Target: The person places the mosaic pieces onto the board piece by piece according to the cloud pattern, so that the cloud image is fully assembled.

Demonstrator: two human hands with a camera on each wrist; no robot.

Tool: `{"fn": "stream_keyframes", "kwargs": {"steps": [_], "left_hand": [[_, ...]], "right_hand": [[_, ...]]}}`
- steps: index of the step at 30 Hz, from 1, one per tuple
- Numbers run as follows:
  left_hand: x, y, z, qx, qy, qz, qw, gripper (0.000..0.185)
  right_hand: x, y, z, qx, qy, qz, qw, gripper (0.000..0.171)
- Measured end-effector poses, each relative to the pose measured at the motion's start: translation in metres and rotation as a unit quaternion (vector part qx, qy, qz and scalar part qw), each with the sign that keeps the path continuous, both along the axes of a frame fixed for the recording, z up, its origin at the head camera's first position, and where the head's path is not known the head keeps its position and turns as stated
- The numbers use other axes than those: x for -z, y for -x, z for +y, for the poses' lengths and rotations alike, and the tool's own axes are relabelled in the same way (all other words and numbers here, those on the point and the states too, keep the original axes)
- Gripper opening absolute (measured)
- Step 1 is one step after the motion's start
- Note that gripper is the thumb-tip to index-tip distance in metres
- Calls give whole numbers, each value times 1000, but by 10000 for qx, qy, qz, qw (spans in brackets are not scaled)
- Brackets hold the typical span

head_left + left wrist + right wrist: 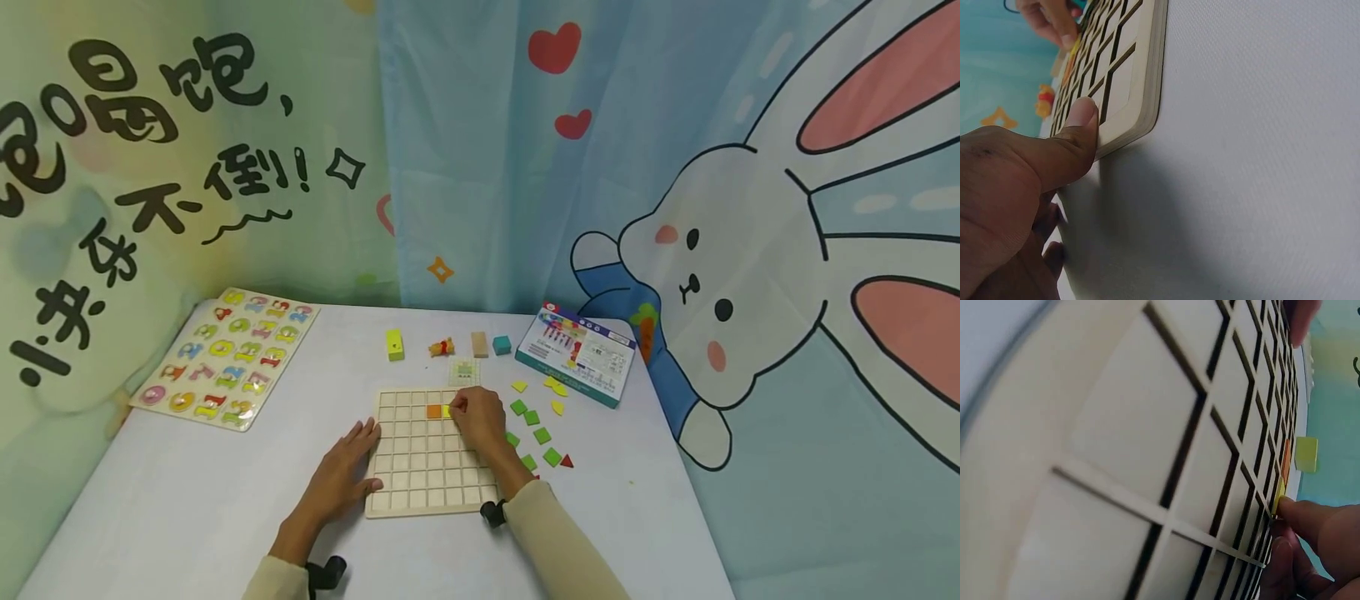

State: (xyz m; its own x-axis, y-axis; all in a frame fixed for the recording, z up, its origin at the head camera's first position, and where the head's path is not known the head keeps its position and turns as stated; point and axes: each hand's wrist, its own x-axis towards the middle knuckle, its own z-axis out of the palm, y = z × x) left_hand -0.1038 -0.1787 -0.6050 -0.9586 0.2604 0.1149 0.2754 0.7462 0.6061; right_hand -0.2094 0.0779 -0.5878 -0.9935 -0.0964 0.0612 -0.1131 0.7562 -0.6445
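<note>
A pale wooden grid board (420, 479) lies on the white table. My left hand (339, 468) rests along its left side with fingers extended, and the thumb (1082, 115) lies on the corner of the rim. An orange square tile (434, 411) sits in a cell of an upper row. Right beside it is a yellow tile (1279, 490), which my right hand (482, 423) pinches at its edge with thumb and fingertip. The right hand hides several cells at the board's upper right.
Green tiles (542, 435), yellow pieces (557, 407) and a red triangle (567, 461) lie right of the board. Behind it are a yellow block (394, 345), bear figure (442, 347), tan block (479, 344), teal block (502, 344), small card (464, 372) and box (576, 354). A number puzzle (228, 358) lies far left.
</note>
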Motion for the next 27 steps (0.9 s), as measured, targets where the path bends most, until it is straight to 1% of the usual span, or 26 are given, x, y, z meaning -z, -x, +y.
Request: {"fn": "stream_keyframes", "kwargs": {"steps": [6, 9, 12, 15, 18, 20, 24, 27], "left_hand": [[-1, 0, 0, -21, -4, -55, 10000, 91], [-2, 0, 0, -38, -26, -92, 9999, 91], [-2, -1, 1, -31, -39, -105, 9999, 91], [0, -1, 0, -31, -53, -73, 10000, 91], [1, -1, 0, -12, -46, -18, 10000, 91], [1, -1, 0, 3, -28, 28, 10000, 90], [2, -1, 0, 9, 1, 88, 10000, 90], [2, -1, 1, 2, 2, 77, 10000, 90]], "right_hand": [[1, 2, -2, -23, 31, -132, 9999, 11], [-1, 1, 1, -60, -26, -285, 9996, 9], [-5, 0, 7, -76, 35, -437, 9990, 11], [-5, 3, 17, -22, 256, -331, 9991, 13], [-4, 8, 32, 148, 390, -157, 9990, 15], [-2, 14, 46, 353, 378, -101, 9986, 17], [-1, 25, 73, 715, 161, -130, 9972, 24], [2, 31, 91, 981, -100, -204, 9949, 28]]}}
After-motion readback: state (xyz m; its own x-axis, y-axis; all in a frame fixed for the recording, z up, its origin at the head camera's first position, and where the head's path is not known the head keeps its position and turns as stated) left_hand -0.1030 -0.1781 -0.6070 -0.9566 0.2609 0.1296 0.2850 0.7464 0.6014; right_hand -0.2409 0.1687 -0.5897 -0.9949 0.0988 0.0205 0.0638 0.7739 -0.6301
